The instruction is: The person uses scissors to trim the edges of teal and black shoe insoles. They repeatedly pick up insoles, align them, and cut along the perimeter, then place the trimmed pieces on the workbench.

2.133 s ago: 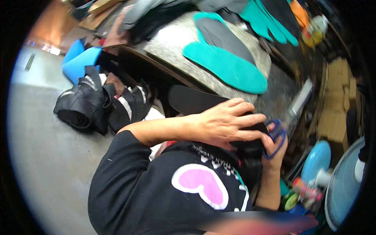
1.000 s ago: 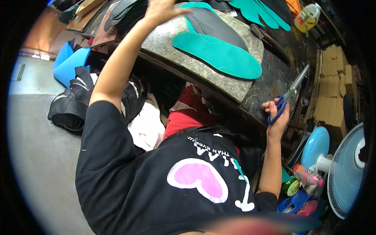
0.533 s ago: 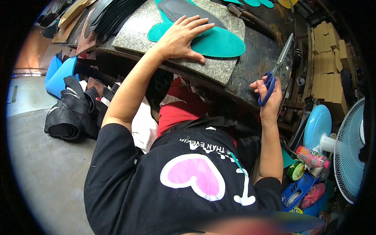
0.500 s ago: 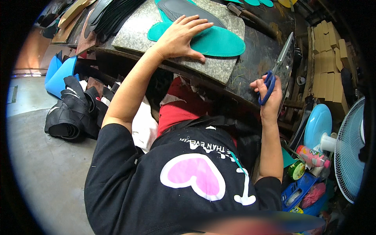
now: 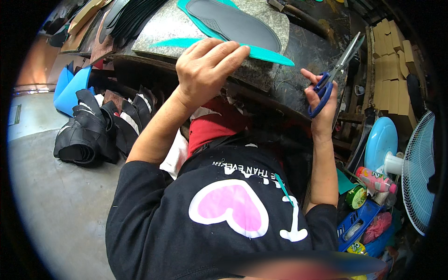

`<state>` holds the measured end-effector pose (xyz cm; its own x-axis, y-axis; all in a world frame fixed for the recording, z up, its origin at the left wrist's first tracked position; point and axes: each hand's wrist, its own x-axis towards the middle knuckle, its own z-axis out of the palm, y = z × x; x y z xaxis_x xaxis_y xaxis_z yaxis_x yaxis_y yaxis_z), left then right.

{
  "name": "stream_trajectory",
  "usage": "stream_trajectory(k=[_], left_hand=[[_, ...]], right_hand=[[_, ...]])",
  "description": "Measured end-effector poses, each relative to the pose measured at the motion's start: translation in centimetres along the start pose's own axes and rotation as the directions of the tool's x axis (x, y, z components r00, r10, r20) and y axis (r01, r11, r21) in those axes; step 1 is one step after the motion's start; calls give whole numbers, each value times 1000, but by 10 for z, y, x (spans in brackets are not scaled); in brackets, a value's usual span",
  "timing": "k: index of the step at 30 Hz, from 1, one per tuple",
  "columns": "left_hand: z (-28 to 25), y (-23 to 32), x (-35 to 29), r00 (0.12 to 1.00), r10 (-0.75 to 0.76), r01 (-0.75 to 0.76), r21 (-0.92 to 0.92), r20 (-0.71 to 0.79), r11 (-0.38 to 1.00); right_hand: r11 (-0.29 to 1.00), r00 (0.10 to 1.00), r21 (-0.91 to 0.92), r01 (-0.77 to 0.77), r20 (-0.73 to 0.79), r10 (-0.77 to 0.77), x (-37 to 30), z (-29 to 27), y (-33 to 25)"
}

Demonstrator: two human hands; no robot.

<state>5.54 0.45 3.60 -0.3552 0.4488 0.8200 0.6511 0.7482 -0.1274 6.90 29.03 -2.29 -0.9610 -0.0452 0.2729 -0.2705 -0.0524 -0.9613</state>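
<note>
My left hand (image 5: 210,65) is closed on a green insole (image 5: 268,54), which is tilted up nearly edge-on above the table's near side. Behind it, a dark grey insole (image 5: 233,23) lies on green material (image 5: 195,17) atop a speckled grey slab (image 5: 156,35). My right hand (image 5: 322,100) holds scissors (image 5: 329,81) by their dark blue handles, over the right side of the table. The blades point up and away, slightly apart. One finger of that hand sticks out beside the handles.
A hammer (image 5: 298,15) lies on the dark table beyond the slab. Black sheets (image 5: 140,18) are stacked at the far left. Rolled black material (image 5: 79,144) rests on the floor at left. Cardboard boxes (image 5: 389,70) and a fan (image 5: 422,172) stand at right.
My left hand has lifted the green insole from lying flat and turned it edge-on, uncovering more of the grey insole. The scissors' blades have parted slightly.
</note>
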Motion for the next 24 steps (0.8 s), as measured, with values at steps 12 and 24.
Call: stream_trajectory(k=[12, 24], left_hand=[[49, 6, 25, 946, -325, 324, -71, -6, 943], [47, 9, 22, 950, -312, 313, -71, 21, 947]], right_hand=[[921, 906, 136, -366, 279, 319, -31, -12, -31], [435, 678, 521, -735, 547, 491, -59, -3, -8]])
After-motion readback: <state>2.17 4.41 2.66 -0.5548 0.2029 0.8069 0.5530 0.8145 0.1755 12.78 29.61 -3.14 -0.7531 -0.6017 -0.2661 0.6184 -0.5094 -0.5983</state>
